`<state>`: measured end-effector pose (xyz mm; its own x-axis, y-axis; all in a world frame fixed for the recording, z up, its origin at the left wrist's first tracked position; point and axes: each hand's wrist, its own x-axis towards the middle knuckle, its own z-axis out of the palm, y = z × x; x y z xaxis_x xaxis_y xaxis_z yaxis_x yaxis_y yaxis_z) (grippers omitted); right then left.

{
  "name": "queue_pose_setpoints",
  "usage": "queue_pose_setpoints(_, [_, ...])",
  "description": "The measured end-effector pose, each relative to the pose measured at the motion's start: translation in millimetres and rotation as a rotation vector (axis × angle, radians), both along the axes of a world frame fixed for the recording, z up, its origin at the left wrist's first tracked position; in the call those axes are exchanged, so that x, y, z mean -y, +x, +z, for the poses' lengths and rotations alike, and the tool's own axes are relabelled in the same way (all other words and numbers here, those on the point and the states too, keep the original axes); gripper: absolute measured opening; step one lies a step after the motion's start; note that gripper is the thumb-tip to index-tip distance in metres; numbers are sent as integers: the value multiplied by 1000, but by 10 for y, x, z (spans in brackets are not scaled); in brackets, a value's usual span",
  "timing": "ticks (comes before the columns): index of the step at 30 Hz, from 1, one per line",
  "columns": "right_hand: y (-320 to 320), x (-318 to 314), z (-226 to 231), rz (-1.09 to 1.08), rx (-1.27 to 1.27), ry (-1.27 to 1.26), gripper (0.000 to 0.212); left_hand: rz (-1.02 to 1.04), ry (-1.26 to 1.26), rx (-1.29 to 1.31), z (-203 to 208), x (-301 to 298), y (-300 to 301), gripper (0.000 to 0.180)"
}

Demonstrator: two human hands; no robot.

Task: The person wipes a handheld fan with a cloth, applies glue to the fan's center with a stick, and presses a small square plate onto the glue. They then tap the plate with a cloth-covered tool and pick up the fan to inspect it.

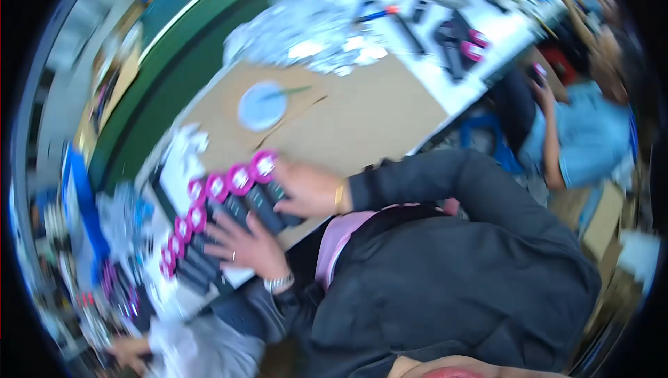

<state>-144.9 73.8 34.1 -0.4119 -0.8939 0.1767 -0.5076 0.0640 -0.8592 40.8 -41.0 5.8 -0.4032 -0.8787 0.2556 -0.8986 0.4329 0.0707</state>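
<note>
A row of several dark-bodied devices with magenta-rimmed round ends (240, 179) lies side by side along the table's left part. Their exact kind is unclear in the blur. Over the middle of the row, my left hand (252, 247) rests on the dark bodies with its fingers spread. My right hand (313, 188) touches the device at the row's right end (266, 204), its thumb and fingers apart along that side. Parts of the devices are hidden beneath both hands.
A brown cardboard sheet (369, 113) covers the middle of the table, with a round pale blue lid or dish (262, 106) on it. Silvery wrapping (299, 33) is heaped behind. Other dark-and-magenta devices (459, 44) lie at far right. A person in blue (584, 134) sits beyond.
</note>
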Motion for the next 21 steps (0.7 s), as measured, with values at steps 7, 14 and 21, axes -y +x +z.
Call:
queue_pose_setpoints(7, [-125,-313,289,-79,-140,53,49,-29,-170,-62,42,48,-47,69])
queue_pose_setpoints(14, [-652,-1146,233,-429,-169,-289,26,-677,-251,-607,691,-232,-394,20])
queue_pose_setpoints(21, [-1248,-2251,341,-722,-350,-124,36,-870,50,-739,836,-740,-1095,13])
